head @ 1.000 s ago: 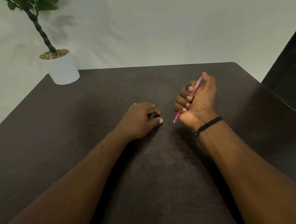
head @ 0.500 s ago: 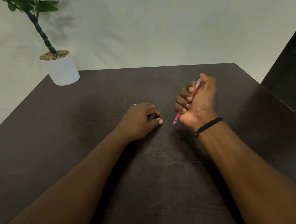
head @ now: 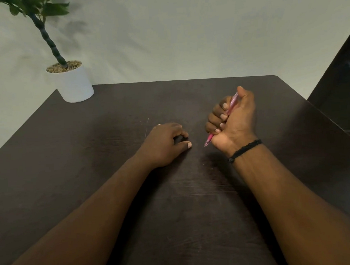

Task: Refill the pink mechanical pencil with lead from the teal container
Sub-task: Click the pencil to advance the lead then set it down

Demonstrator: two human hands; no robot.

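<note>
My right hand (head: 234, 121) is closed in a fist around the pink mechanical pencil (head: 231, 106), just above the dark table (head: 194, 202). The pencil's tip (head: 206, 144) points down and left. My thumb lies over its top end. My left hand (head: 164, 144) rests on the table to the left of the tip, with the fingers curled down and the thumb touching the surface. A dark gap shows between index finger and thumb; whether something lies under the fingers I cannot tell. No teal container shows anywhere.
A white pot with a green plant (head: 71, 83) stands at the table's far left corner. A thin pale line, perhaps a loose lead (head: 146, 127), lies just beyond my left hand. Dark furniture (head: 339, 81) stands beyond the table's right edge.
</note>
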